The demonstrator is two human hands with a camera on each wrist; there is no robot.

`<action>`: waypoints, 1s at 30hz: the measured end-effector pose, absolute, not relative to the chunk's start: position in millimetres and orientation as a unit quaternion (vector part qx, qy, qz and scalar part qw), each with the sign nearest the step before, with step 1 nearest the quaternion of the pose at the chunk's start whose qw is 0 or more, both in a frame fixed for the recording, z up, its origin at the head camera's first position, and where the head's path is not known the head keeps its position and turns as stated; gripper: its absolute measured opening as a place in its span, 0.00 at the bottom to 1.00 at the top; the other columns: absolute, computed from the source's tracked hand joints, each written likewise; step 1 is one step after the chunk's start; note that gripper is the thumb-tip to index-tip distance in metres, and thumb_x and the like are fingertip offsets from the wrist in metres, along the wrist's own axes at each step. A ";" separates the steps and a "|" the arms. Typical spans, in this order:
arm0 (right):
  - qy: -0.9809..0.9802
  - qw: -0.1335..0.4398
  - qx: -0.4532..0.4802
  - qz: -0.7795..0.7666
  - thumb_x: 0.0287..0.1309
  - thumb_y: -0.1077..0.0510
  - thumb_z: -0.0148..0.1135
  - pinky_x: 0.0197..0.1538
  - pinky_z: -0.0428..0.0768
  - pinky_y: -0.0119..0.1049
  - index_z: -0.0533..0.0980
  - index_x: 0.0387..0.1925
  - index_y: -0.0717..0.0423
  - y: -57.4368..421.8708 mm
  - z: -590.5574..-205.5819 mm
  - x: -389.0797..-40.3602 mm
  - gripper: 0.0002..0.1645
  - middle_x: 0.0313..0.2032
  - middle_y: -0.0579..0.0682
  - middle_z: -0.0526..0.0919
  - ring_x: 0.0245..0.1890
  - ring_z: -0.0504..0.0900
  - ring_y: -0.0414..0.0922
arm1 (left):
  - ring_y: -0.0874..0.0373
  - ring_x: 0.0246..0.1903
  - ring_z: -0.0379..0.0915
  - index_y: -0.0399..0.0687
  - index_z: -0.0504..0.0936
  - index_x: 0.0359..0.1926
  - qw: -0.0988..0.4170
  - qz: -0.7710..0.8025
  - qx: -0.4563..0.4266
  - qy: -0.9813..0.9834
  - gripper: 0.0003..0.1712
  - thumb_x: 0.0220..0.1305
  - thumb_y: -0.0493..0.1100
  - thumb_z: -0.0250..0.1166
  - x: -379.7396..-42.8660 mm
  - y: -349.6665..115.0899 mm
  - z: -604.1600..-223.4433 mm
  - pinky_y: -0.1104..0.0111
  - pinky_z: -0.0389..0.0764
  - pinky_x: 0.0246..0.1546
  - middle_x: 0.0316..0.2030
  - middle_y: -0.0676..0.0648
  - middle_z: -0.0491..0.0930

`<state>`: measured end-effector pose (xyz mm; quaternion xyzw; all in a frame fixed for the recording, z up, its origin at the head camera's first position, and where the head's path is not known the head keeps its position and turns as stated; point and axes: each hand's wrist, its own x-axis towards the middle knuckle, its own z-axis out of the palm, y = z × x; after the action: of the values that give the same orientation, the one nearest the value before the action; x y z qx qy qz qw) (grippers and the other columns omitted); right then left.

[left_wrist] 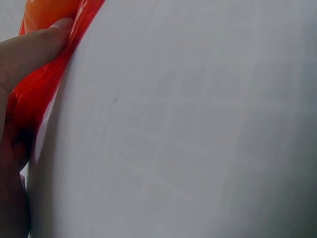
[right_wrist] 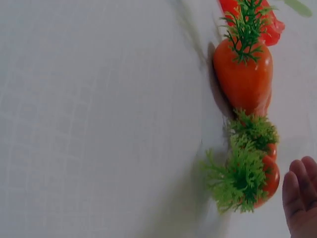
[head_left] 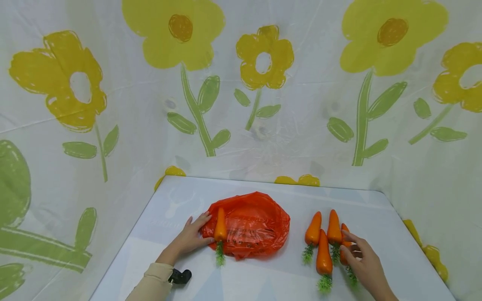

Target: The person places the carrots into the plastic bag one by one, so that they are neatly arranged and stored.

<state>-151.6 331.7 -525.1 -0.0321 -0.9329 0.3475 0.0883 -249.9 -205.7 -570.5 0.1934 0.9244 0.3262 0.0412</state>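
A red plastic bag (head_left: 260,240) lies spread on the table, its mouth facing up. One artificial carrot (head_left: 221,225) with a green leafy top rests on its left part. My left hand (head_left: 192,236) holds the bag's left edge; in the left wrist view the thumb (left_wrist: 37,52) lies over the red plastic beside the carrot, with other fingers lower down, partly hidden. To the right lie several more carrots (head_left: 324,255) in a cluster. My right hand (head_left: 363,259) hovers around the rightmost carrot (head_left: 345,240), fingers bent loosely; the right wrist view shows a gap between fingers and carrots.
A black object (head_left: 181,276) sits by the left sleeve, its kind unclear. The pale table (head_left: 263,280) has rounded far corners. Flower-printed white cloth (head_left: 301,125) hangs behind it and along both sides.
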 end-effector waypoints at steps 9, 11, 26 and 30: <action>-0.937 0.056 -0.094 0.331 0.73 0.47 0.59 0.38 0.79 0.31 0.67 0.70 0.64 342.9 -520.0 -154.2 0.35 0.61 0.67 0.70 0.47 0.76 0.55 | 0.43 0.77 0.50 0.40 0.65 0.75 0.042 0.319 0.190 0.927 0.51 0.59 0.61 0.73 -249.9 -206.1 -571.0 0.41 0.35 0.76 0.77 0.41 0.59; -0.935 0.041 -0.109 0.334 0.72 0.46 0.59 0.41 0.82 0.36 0.67 0.71 0.64 345.1 -521.1 -154.7 0.36 0.62 0.69 0.69 0.49 0.75 0.57 | 0.43 0.77 0.50 0.40 0.65 0.75 0.042 0.319 0.189 0.928 0.51 0.59 0.60 0.73 -249.2 -206.1 -571.3 0.41 0.36 0.76 0.76 0.41 0.59; -0.912 -0.082 -0.145 0.376 0.58 0.23 0.59 0.51 0.82 0.59 0.58 0.75 0.62 353.9 -537.4 -160.2 0.61 0.68 0.76 0.56 0.56 0.75 0.71 | 0.42 0.77 0.50 0.41 0.66 0.75 0.040 0.326 0.188 0.926 0.51 0.59 0.61 0.73 -247.0 -204.5 -569.3 0.41 0.35 0.75 0.77 0.41 0.59; -0.912 -0.086 -0.141 0.377 0.58 0.24 0.61 0.53 0.81 0.59 0.60 0.74 0.63 353.3 -537.5 -159.4 0.60 0.68 0.75 0.58 0.55 0.76 0.68 | 0.43 0.77 0.49 0.41 0.65 0.75 0.043 0.321 0.192 0.926 0.51 0.60 0.60 0.73 -249.7 -205.0 -568.8 0.41 0.34 0.76 0.77 0.41 0.58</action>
<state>-159.4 353.3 -537.5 -0.1405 -0.9116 0.3767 -0.0857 -249.7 -205.0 -568.8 0.1921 0.9263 0.3213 0.0434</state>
